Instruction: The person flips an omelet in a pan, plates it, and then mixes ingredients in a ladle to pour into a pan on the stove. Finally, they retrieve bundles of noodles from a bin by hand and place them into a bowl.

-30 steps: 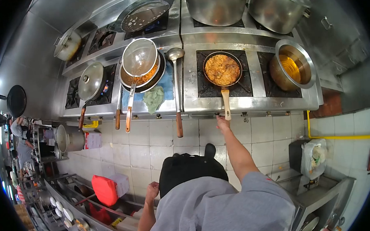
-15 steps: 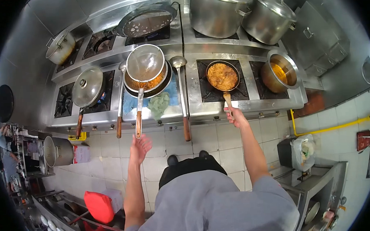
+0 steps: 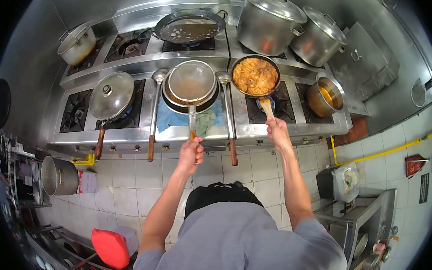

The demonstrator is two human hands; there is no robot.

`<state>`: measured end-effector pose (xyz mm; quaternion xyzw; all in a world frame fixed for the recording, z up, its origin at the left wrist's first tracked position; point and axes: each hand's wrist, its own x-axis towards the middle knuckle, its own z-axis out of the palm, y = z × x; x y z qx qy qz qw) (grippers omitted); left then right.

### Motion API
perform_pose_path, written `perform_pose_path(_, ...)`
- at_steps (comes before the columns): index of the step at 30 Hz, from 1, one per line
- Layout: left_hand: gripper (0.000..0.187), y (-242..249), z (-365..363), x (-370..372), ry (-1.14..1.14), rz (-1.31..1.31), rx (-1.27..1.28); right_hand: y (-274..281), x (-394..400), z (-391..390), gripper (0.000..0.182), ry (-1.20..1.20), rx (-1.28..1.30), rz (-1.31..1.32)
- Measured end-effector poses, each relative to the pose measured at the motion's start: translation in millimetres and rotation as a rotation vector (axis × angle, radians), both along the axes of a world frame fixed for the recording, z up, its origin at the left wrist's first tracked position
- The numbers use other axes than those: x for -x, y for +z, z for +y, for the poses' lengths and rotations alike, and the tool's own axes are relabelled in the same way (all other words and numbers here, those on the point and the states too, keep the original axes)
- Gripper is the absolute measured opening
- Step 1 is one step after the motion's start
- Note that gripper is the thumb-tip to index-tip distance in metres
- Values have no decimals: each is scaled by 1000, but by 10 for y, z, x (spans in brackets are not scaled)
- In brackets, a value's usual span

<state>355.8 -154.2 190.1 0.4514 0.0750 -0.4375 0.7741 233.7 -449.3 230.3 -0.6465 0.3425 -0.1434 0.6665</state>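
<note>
My right hand (image 3: 276,130) grips the wooden handle of a black frying pan (image 3: 255,76) full of orange-brown food, lifted and tilted above its burner (image 3: 265,104), where a blue flame shows. My left hand (image 3: 190,153) is closed around the wooden handle of a round wire strainer (image 3: 192,82) that rests on top of a dark pan with orange contents. A steel ladle (image 3: 227,110) lies between the two, bowl up, its handle hanging over the stove's front edge.
On the steel stove (image 3: 128,135) stand a lidded pan (image 3: 111,95), a second ladle (image 3: 154,111), a wok (image 3: 189,28), two large lidded stockpots (image 3: 269,22), a small pot (image 3: 77,43) and a pot of oil (image 3: 327,96). Blue and green cloths (image 3: 203,122) lie under the strainer.
My left hand rose from my side and closed on the strainer handle. My right hand took the frying pan's handle and lifted the pan back and up off its burner.
</note>
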Motion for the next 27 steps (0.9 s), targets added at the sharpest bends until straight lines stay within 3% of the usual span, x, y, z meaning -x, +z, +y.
perform_pose_path(10,20,182,139,35,-15,-30,-7,138,-1004,614,41,167,680,126)
perform_pose_path(17,16,192,237,-18,-17,-8,36,54,-1349,948,42,217,924,192)
perform_pose_path(21,14,164,252,-19,-11,-2,63,329,-1379,1224,38,200,1085,343)
perform_pose_path(27,17,183,233,-44,12,-10,71,414,-1381,1126,33,179,1319,308)
